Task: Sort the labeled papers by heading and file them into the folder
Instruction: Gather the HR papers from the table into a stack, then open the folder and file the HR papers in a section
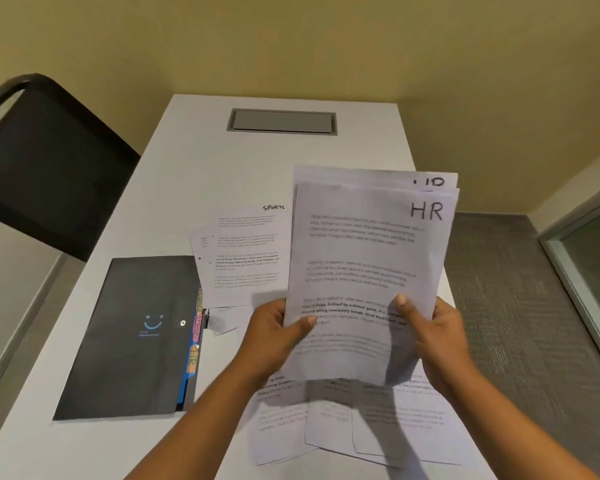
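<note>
- Both hands are holding the HR stack (368,258) up over the near right part of the table (222,161). The left hand (278,327) is pinching the lower left edge, thumb across the front, and the right hand (433,334) is gripping the lower right edge the same way.
- The sheets are sitting uneven, with a second HR heading peeking out above the front one. Squaring them looks like the job, and tapping the bottom edge on the table should do it.
- The folder (136,337) is lying closed on the left, with coloured tabs (194,351) poking out of its right edge. One is reading HR, so that's the likely slot.
- The SPORTS pile (250,251) is waiting just beyond the hands, and loose sheets (413,417) are lying underneath, so lifting clear is going to matter.
</note>
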